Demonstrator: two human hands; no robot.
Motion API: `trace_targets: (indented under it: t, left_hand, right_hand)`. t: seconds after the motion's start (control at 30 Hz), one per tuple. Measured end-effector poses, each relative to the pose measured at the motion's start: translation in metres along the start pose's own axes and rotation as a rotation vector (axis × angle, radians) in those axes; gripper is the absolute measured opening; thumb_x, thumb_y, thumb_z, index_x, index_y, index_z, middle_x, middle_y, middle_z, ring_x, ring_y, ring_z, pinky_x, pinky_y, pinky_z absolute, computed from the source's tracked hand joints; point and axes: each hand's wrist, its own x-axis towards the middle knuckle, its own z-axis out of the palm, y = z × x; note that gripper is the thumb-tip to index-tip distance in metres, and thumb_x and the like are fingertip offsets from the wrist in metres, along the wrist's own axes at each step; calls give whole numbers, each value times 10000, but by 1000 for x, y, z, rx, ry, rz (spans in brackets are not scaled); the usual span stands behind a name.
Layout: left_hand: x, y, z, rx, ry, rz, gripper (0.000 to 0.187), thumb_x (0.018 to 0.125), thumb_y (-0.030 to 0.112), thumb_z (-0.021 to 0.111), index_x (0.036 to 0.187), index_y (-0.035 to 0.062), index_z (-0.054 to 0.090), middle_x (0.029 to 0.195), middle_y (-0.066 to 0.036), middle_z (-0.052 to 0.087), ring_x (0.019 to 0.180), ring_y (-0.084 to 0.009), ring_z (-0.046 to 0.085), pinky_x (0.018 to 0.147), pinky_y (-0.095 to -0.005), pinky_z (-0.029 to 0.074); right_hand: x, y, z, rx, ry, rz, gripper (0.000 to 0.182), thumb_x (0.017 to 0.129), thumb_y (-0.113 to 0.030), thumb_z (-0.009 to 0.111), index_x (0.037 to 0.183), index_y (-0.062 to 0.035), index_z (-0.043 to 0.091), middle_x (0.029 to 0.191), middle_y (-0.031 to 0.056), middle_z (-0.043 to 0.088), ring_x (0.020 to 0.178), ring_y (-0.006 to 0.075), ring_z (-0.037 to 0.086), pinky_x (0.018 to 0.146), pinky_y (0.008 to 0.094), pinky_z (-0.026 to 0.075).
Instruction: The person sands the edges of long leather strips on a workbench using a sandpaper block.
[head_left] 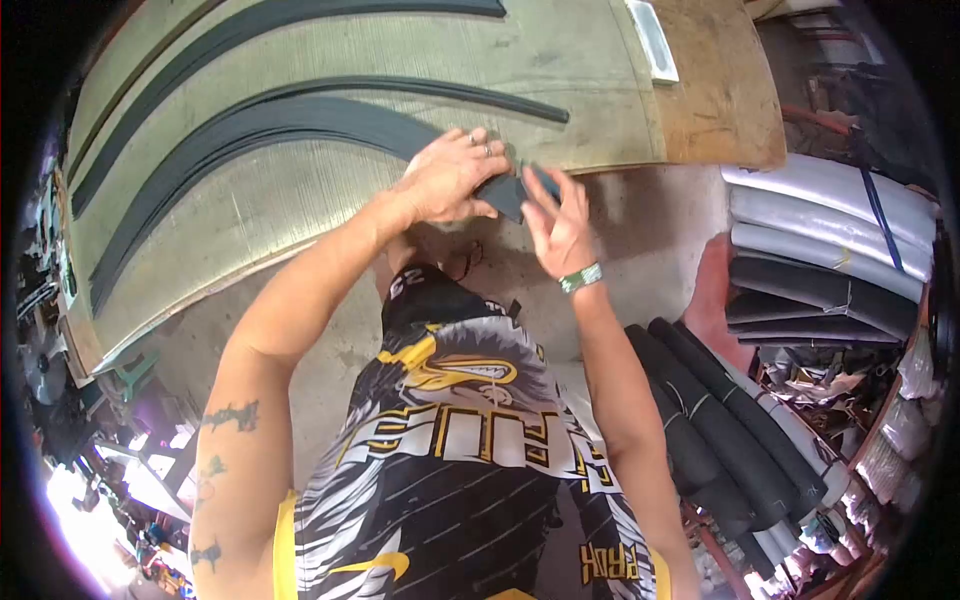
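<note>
A stack of long, dark grey flexible strips curves across the near part of the table, its right end reaching past the front edge. My left hand lies over that end, fingers bent around the strips, with rings on it. Just to the right, my right hand pinches a dark strip end between thumb and fingers, close beside the end of the stack. A second, thinner bundle of dark strips runs behind the stack.
More dark curved strips lie at the back left of the table. A white rectangular block sits toward the right end. Silvery rolls and black rolls are stacked on the right. Concrete floor shows below the table edge.
</note>
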Motion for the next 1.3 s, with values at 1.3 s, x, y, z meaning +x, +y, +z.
trace_targets:
  t: [1.3]
  left_hand:
    - [5, 5, -4, -13, -69, -74, 624, 743, 427, 906, 1255, 139, 694, 1255, -54, 666, 1239, -294, 573, 1018, -438, 461]
  right_hand:
    - [0, -8, -7, -26, 44, 8, 450, 1007, -218, 675, 1455, -177, 679, 1353, 181, 624, 1184, 377, 600, 1031, 513, 453]
